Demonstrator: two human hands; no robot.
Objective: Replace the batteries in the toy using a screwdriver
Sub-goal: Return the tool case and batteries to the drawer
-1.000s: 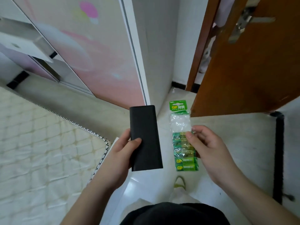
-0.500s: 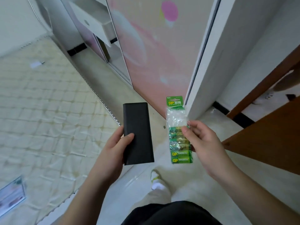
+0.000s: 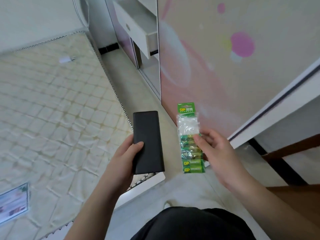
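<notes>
**roomie_watch:** Swung left since a second ago. That brown door is nearly out of sight, and the cream quilted mattress (image 3: 52, 110) fills the left side now.

**fixit_dan:** Hands?

**roomie_watch:** Same grip. Left hand (image 3: 121, 163) wraps the flat black rectangular case (image 3: 147, 141); right hand (image 3: 216, 153) pinches the green strip pack of batteries (image 3: 190, 144), just beside it, by the pink wardrobe door (image 3: 225, 66).

Bare forearms, black top (image 3: 190, 224), pale trousers (image 3: 188, 193).

a quilted cream mattress (image 3: 52, 118) carries a white charger plug (image 3: 66, 59) and a printed card (image 3: 13, 203).
</notes>
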